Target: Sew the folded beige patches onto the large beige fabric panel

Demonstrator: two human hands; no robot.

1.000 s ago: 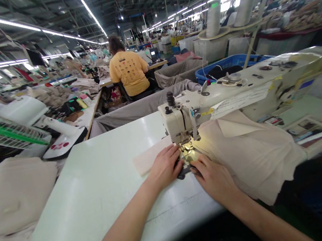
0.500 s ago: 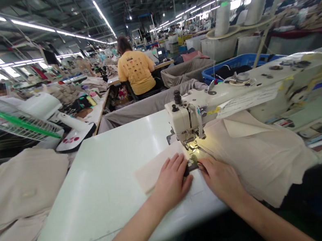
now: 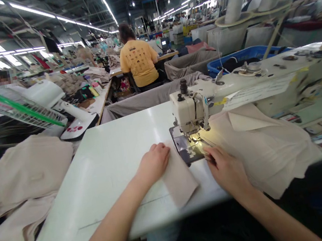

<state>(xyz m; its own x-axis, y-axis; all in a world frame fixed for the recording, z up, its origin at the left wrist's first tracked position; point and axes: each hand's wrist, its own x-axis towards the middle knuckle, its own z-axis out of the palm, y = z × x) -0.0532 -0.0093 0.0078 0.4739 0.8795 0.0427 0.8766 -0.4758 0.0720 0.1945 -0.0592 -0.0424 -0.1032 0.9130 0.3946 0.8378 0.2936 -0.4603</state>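
Observation:
My left hand (image 3: 155, 162) lies left of the needle plate, its fingers curled onto the top end of a small beige fabric piece (image 3: 181, 181). That piece slants across the white table toward its front edge. Close to the lit needle of the sewing machine (image 3: 189, 111), my right hand (image 3: 227, 167) has thumb and forefinger pinched together at the right of the metal needle plate (image 3: 185, 149). What sits in this pinch is too small to make out. A large beige cloth (image 3: 266, 149) spreads under the machine arm, beside my right hand, and droops over the table's front edge.
Beige fabric pieces (image 3: 30, 172) are piled left of the white table (image 3: 108, 159). A white fan (image 3: 44, 95) with a green-rimmed guard stands behind them. Cloth-lined bins (image 3: 150, 97) and a blue basket (image 3: 240, 56) are beyond. A person in a yellow shirt (image 3: 138, 62) sits ahead.
My left hand has moved left, away from the needle, and its fingers have curled. The small fabric piece has swung round toward me, uncovering the needle plate. My right hand stays by the plate.

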